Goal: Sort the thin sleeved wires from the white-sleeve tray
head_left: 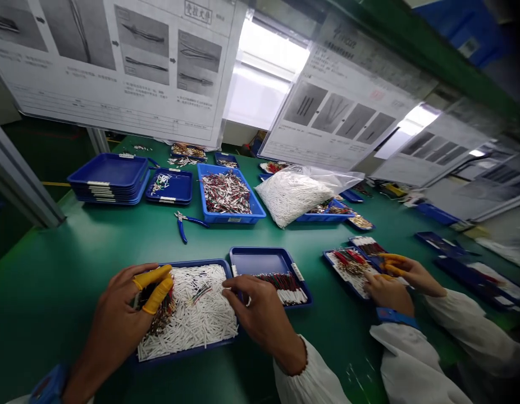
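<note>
My left hand (112, 320), yellow cots on its fingers (153, 278), closes on a clump of dark wires with metal terminals (162, 314) at the edge of a blue tray (188, 352) heaped with white-sleeved wires (192, 320). My right hand (260, 314) lies open, fingertips on that heap, just beside a second blue tray (260, 261) of red-and-black wires (281, 286). The risk: those terminals could snag the loose sleeves if pulled carelessly, tangling the heap or bending a terminal — and a hurried sweep could mix wires between the two trays.
</note>
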Available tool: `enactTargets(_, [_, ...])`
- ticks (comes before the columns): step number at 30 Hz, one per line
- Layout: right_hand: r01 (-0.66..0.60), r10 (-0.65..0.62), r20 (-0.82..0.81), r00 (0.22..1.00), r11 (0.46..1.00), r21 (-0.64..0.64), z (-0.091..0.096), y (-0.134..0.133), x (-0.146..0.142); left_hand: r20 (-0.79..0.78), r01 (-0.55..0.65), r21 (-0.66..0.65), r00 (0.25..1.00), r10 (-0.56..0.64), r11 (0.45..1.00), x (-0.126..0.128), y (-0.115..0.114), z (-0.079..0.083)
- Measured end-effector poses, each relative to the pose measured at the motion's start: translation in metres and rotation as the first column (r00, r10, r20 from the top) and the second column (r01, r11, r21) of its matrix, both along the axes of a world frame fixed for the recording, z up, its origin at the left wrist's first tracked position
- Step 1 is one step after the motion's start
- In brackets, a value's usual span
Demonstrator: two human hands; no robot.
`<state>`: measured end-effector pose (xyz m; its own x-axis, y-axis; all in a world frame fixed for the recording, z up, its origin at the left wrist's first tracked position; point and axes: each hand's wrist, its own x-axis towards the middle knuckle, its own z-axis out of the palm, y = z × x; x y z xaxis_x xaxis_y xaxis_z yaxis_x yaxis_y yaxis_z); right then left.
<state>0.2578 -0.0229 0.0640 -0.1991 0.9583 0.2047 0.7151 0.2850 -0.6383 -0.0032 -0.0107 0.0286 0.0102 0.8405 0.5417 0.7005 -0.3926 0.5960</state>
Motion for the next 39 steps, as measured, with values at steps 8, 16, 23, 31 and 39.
enactTargets(8, [-0.266, 0.225, 0.355, 0.907, 0.961, 0.072, -0.017, 0.023, -0.042, -0.03, 0.02, -0.027, 0.999, -0.021, 0.999, -0.002, 0.0, 0.002])
enactTargets(16, [-0.278, 0.288, -0.004, 0.958, 0.928, 0.249, -0.017, 0.018, -0.037, -0.146, 0.199, 0.028, 0.97, -0.193, 0.98, 0.003, -0.004, -0.002])
enactTargets(23, [-0.313, 0.338, -0.032, 0.94, 0.899, 0.306, -0.015, 0.014, -0.045, -0.146, 0.268, 0.106, 0.957, -0.252, 0.957, 0.005, -0.003, -0.004])
enactTargets(31, [-0.304, 0.302, 0.042, 0.952, 0.927, 0.221, -0.024, 0.025, -0.03, 0.111, 0.171, -0.09, 0.981, -0.161, 0.981, 0.004, -0.003, 0.005])
enactTargets(39, [-0.19, 0.201, -0.292, 0.935, 0.979, 0.068, -0.017, 0.025, -0.026, 0.514, 0.169, -0.325, 0.857, 0.024, 0.93, 0.0, -0.004, 0.012])
